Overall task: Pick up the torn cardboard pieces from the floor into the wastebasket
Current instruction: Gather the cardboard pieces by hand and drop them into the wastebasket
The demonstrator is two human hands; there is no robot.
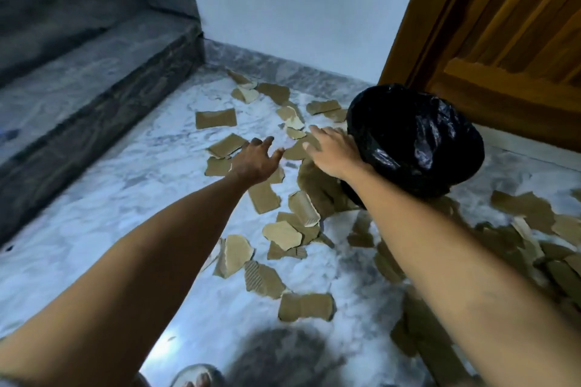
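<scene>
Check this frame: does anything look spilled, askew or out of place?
Yes. Torn cardboard pieces lie scattered over the marble floor, some heaped against the black-lined wastebasket. Both hands reach out empty.

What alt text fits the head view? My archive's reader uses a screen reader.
Both hands, left and right, reach open over torn cardboard pieces scattered on a marble floor, beside a black-lined wastebasket, stone steps and a wooden door.
</scene>
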